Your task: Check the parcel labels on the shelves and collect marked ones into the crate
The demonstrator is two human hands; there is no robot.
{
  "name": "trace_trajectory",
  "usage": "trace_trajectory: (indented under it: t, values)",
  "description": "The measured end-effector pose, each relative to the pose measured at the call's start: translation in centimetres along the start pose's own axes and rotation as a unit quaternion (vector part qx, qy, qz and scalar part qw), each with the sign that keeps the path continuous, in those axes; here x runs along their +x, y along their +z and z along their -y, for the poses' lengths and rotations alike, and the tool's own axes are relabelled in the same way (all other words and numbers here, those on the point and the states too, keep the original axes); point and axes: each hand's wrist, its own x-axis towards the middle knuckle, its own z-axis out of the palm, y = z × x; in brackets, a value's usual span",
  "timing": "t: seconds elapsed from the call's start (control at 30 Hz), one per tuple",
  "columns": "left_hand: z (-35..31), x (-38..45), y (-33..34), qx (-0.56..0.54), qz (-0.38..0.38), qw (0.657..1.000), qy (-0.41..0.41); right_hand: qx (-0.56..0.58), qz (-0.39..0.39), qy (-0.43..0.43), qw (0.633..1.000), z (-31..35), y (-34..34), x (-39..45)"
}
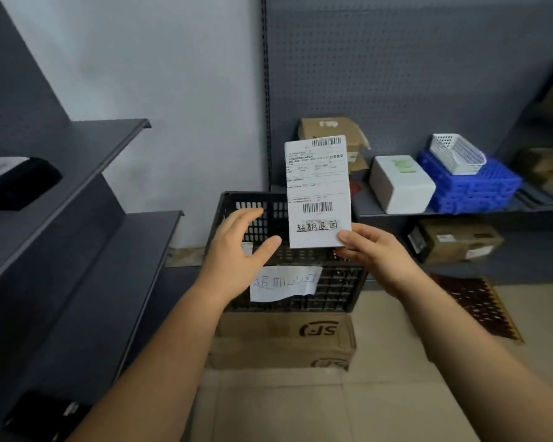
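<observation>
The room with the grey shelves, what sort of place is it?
Probably a parcel pick-up point or courier storeroom. Cardboard parcels sit on grey shelves, a black crate stands on the floor, and the right hand holds a barcoded shipping label.

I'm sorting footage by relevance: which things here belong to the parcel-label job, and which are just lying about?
In the job: label sheet pinched by right hand; open left hand; black crate; shelf parcels.
Lying about: blue basket; white basket; floor mat.

Access to the open-topped crate [300, 282] is flanked by left shelves [77, 161] and a right shelf [460, 213] crowded with parcels.
</observation>
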Motion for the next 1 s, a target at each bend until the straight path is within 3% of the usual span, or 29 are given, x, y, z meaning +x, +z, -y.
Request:
trace_trajectory:
  t: [0.23,0.47,0.77,1.0]
  values:
    - [0.9,5.3,4.6,0.022,-0.002,1.000,-0.018,0.011,0.023,0.034,0.999,-2.8,-3.9,6.2]
    - [5.1,8.6,5.7,0.039,-0.004,0.995,-0.088,0.017,0.054,0.084,0.995,-5.2,-3.2,13.0]
    - [16.5,14.9,8.6,0.047,0.072,0.986,-0.146,0.030,0.045,0.198,0.979,-12.8,-1.4,22.1]
    - [25.7,21.3,10.7,0.014,0.087,0.981,-0.175,0.048,0.018,0.321,0.946,-21.0,0.4,29.7]
